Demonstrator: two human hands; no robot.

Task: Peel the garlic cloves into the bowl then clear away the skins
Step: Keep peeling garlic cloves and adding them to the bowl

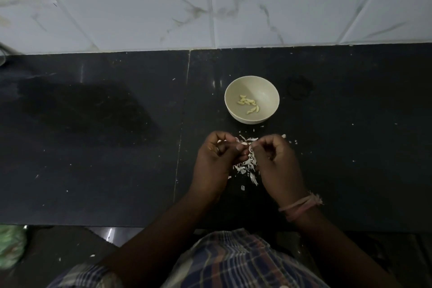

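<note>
Peeling was the step in hand. Both hands met just below centre of the frame, over the dark desk [93,147]. The left hand [216,161] had its fingers curled in, thumb and fingertips pinching a pale garlic clove [243,143] at the point where the hands touched. The right hand [275,161] was also curled, fingertips drawn together on what looked like a strip of skin at the clove's end; whether it gripped skin or the clove itself could not be told.

Bowl [252,119] stood just above the hands, right of centre, apart from them. It held a small group of peeled cloves [249,104], yellowish, lying on its floor.

Loose skins [246,166] lay scattered on the desk between and under the hands, with stray flecks near the bowl's near side and further off to the right.

Judgement: task partway through, clearing not begun. Next move likely called for stripping the last skin free, then carrying the bare clove a short way up-frame to drop in the bowl.

Hard to make out: light was dim, and the fingers hid most of the clove. No unpeeled stock was visible; any spare cloves inside the left palm were hidden. A green blurred object [10,248] at lower left was cut off and unidentifiable. The wrist band [299,206] on the right arm read as thread.
</note>
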